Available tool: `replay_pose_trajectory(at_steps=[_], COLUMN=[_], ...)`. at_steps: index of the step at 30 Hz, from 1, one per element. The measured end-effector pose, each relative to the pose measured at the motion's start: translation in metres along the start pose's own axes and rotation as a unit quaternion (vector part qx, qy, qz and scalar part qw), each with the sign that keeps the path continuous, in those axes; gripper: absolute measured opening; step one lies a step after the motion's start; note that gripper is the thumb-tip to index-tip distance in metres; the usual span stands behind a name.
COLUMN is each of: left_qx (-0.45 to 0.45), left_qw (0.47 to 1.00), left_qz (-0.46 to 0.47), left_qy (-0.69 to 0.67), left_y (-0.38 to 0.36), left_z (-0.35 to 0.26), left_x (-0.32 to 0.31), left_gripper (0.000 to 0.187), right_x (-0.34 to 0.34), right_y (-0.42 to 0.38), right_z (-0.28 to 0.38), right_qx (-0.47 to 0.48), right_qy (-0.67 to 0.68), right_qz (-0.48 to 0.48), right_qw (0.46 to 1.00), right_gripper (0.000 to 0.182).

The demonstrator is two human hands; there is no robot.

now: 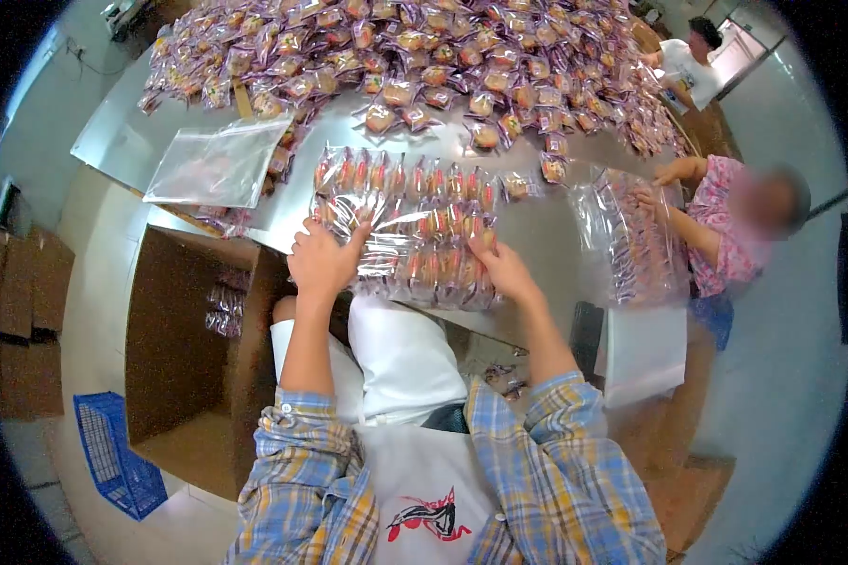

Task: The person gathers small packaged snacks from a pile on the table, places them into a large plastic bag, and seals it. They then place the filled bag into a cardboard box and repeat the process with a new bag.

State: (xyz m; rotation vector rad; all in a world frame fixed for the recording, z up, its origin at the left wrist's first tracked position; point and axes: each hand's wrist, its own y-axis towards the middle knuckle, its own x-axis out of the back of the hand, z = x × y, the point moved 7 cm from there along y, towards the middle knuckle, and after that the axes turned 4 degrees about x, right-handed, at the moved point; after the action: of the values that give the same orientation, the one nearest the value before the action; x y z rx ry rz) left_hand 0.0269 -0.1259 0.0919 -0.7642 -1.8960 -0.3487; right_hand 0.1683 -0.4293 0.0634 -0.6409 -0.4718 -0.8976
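A large clear plastic bag (pixel 405 226) lies at the table's near edge, packed with individually wrapped small cakes in three rows. My left hand (pixel 322 259) grips its left side, the thumb on top of the film and the other fingers along the edge. At the right side, my right hand (pixel 507 270) is closed on the bag's edge, thumb uppermost; its fingertips are partly hidden. A few loose wrapped cakes (pixel 521 185) lie just beyond the bag's right end.
A big heap of wrapped cakes (pixel 424 56) covers the far table. Flat empty bags (pixel 219 165) lie at left. An open cardboard box (pixel 184 348) with packs inside stands left, beside a blue crate (pixel 118 457). A co-worker (pixel 735 221) at right handles another filled bag (pixel 627 235).
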Motion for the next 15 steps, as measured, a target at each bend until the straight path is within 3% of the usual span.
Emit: replay_pose_trajectory(at_steps=[3, 4, 6, 7, 10, 11, 12, 13, 15], left_qx=[-0.015, -0.028, -0.044, -0.042, 0.003, 0.015, -0.023, -0.015, 0.000], left_qw=[0.996, 0.987, 0.960, 0.947, 0.840, 0.808, 0.839, 0.832, 0.829], left_qz=[0.045, 0.005, 0.048, 0.061, 0.158, 0.143, 0.112, 0.112, 0.114], left_qy=[-0.076, -0.157, -0.273, -0.314, -0.519, -0.571, -0.533, -0.543, -0.548], left_y=[0.006, 0.012, 0.014, 0.018, 0.027, 0.023, 0.014, 0.009, 0.004], left_z=[0.010, 0.027, 0.047, 0.062, 0.104, 0.107, 0.097, 0.093, 0.091], left_x=[0.011, 0.006, 0.006, -0.006, -0.041, -0.056, -0.045, -0.042, -0.034], left_gripper=[0.103, 0.099, 0.088, 0.067, 0.056, 0.050, 0.052, 0.051, 0.049], right_x=[-0.002, 0.004, 0.007, 0.010, 0.011, 0.006, 0.000, -0.002, 0.001], right_y=[0.021, 0.017, -0.005, -0.015, -0.021, -0.017, -0.014, -0.014, -0.017], right_z=[-0.045, -0.040, -0.016, -0.003, -0.004, -0.009, -0.019, -0.022, -0.024], right_qx=[0.035, 0.027, 0.002, -0.006, -0.040, -0.041, -0.043, -0.045, -0.029], right_qy=[-0.022, -0.034, -0.054, -0.073, -0.065, -0.100, -0.136, -0.174, -0.122], right_qz=[-0.049, -0.066, -0.094, -0.096, -0.070, -0.066, -0.063, -0.060, -0.092], right_qw=[0.998, 0.997, 0.994, 0.993, 0.995, 0.992, 0.988, 0.982, 0.988], right_gripper=[0.086, 0.086, 0.084, 0.083, 0.082, 0.081, 0.079, 0.078, 0.072])
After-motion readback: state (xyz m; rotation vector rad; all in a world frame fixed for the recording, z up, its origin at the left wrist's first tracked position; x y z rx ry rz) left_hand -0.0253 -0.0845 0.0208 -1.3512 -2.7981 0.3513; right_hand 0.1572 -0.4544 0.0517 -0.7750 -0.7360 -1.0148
